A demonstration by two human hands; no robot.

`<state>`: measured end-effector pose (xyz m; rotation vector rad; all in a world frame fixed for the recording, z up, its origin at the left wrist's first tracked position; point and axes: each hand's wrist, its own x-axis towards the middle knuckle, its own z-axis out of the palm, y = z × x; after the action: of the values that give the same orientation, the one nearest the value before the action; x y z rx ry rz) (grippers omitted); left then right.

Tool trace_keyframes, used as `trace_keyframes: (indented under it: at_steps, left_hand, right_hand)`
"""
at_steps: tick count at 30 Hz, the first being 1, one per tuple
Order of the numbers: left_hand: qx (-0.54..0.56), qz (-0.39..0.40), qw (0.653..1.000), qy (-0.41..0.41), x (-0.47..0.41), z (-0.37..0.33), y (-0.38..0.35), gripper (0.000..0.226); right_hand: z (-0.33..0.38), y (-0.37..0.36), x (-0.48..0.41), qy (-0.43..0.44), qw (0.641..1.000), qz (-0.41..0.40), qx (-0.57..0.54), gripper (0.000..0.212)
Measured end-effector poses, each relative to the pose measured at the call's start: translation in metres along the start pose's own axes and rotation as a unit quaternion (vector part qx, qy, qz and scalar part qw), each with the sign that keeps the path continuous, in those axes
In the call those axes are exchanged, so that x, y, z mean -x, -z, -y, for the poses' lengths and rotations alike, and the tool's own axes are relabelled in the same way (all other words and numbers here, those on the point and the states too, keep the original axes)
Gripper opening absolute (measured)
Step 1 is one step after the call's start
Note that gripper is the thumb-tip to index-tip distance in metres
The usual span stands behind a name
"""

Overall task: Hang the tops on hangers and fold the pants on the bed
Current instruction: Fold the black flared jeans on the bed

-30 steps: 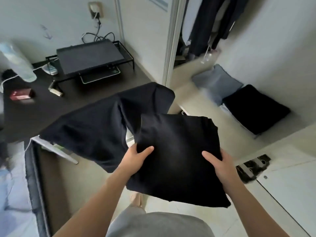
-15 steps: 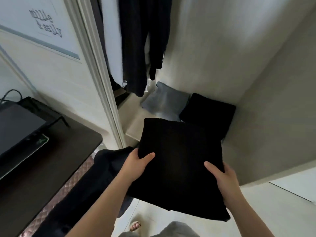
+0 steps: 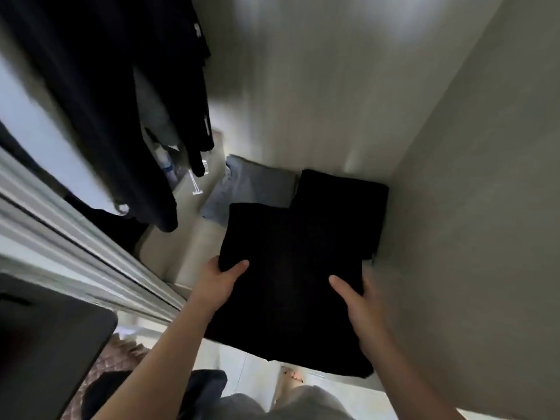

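Note:
Both hands hold a folded black pair of pants (image 3: 288,283) flat in front of me, over the low wardrobe shelf (image 3: 188,250). My left hand (image 3: 218,283) grips its left edge with the thumb on top. My right hand (image 3: 360,301) grips its right edge the same way. Beyond it on the shelf lie a folded black garment (image 3: 342,198) against the right wall and a folded grey garment (image 3: 254,189) to its left. Dark tops (image 3: 100,95) hang at the upper left.
The wardrobe's side wall (image 3: 472,237) stands close on the right. A sliding door frame (image 3: 75,247) runs diagonally at the left, with a dark desk corner (image 3: 45,344) below it. A dark garment (image 3: 200,386) hangs low by my left arm.
I have stepped closer to the wardrobe and carried the folded pants forward over the shelf. The loose dark garment has dropped lower by my left arm.

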<state>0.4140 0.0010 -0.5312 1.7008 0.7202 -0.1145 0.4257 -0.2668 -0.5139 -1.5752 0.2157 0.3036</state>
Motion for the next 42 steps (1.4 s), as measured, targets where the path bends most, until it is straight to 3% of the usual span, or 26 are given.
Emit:
trace_keyframes:
  at_steps: [6, 12, 23, 30, 33, 35, 38, 42]
  left_hand:
    - [-0.059, -0.013, 0.998, 0.001, -0.055, -0.022, -0.009, 0.035]
    - [-0.097, -0.009, 0.995, -0.019, -0.139, -0.025, -0.01, 0.025]
    - [-0.248, -0.096, 0.961, -0.081, -0.351, -0.04, 0.003, 0.042]
    - [-0.314, -0.152, 0.936, -0.043, -0.427, -0.019, -0.004, 0.049]
    - [-0.338, -0.182, 0.918, -0.1, -0.421, -0.004, -0.009, 0.054]
    - [-0.368, -0.198, 0.889, -0.189, -0.404, 0.005, -0.015, 0.072]
    - [-0.449, -0.159, 0.824, -0.307, -0.378, 0.022, -0.029, 0.073]
    - [-0.537, -0.052, 0.798, -0.269, -0.379, 0.041, -0.042, 0.062]
  right_hand:
    - [-0.005, -0.016, -0.048, -0.021, 0.999, -0.044, -0.018, 0.026]
    - [-0.012, -0.044, -0.115, -0.051, 0.997, -0.062, -0.021, 0.024]
    - [-0.045, -0.129, -0.308, -0.051, 0.998, -0.007, -0.026, 0.022]
    - [-0.085, -0.17, -0.391, -0.086, 0.99, 0.047, 0.099, 0.041]
    - [-0.086, -0.179, -0.393, -0.064, 0.983, 0.041, 0.169, 0.062]
    - [-0.087, -0.184, -0.376, 0.028, 0.945, -0.026, 0.325, 0.083]
    - [-0.091, -0.2, -0.346, 0.156, 0.858, -0.049, 0.486, 0.078]
    - [-0.113, -0.211, -0.351, 0.09, 0.839, 0.019, 0.536, 0.068]
